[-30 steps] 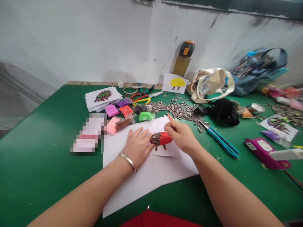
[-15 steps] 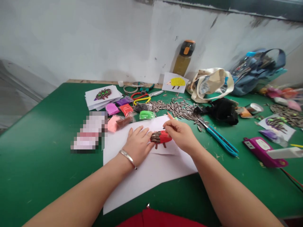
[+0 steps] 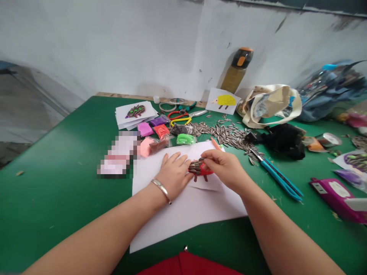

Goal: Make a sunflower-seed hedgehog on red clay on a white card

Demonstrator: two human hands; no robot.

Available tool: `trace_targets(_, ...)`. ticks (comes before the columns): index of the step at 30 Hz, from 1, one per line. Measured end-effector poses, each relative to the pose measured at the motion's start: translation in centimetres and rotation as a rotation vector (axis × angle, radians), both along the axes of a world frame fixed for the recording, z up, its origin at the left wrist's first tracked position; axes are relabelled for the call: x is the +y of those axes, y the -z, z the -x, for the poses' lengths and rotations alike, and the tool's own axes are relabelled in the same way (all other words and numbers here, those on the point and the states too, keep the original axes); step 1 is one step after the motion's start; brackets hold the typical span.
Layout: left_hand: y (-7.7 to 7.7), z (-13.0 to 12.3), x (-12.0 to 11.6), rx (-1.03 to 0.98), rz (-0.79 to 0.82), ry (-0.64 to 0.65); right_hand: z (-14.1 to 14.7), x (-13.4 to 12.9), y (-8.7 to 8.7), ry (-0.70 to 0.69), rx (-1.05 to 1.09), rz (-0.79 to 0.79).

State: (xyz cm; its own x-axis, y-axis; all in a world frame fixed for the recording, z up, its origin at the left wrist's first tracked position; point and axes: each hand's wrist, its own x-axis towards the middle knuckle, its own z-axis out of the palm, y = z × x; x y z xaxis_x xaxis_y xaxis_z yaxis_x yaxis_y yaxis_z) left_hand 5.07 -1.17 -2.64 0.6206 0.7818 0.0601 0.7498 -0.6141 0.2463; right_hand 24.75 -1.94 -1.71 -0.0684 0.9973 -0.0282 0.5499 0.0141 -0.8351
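Observation:
A red clay hedgehog [image 3: 208, 172] lies on a white paper sheet [image 3: 186, 217], with dark striped sunflower seeds [image 3: 195, 167] pressed into its left end and two small brown legs below. My left hand [image 3: 174, 175] rests flat on the paper, touching the clay's left side, and a silver bangle [image 3: 161, 191] circles that wrist. My right hand [image 3: 225, 167] is over the hedgehog, its fingertips pinching a sunflower seed [image 3: 202, 159] against the other seeds. The hand hides much of the red body. An orange stick [image 3: 215, 143] shows beyond that hand.
Behind the paper lie a loose heap of sunflower seeds [image 3: 225, 133], several clay packets [image 3: 162, 131], and pliers [image 3: 179, 118]. A blue utility knife [image 3: 279, 179] lies to the right. A bottle [image 3: 237, 68], cloth tote [image 3: 271, 107], and black cloth [image 3: 283, 141] stand farther back on the green table [image 3: 57, 198].
My right hand has moved left over the seeded end and now covers more of the red clay, with a seed at its fingertips. The whole view has shifted, with the table sliding rightward.

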Motion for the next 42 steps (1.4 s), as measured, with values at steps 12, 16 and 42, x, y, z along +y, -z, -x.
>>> trace_targets(12,0.3,0.1,0.2,-0.040,-0.012,-0.003,-0.4,-0.6,-1.2,-0.097,-0.196,-0.068)
trace_targets(16,0.4,0.1,0.3,-0.038,-0.010,0.002,-0.6,-0.3,-1.0,-0.183,-0.225,-0.070)
trace_targets(42,0.6,0.2,0.1,0.007,-0.013,-0.001,0.1,0.3,0.6,-0.216,-0.360,-0.150)
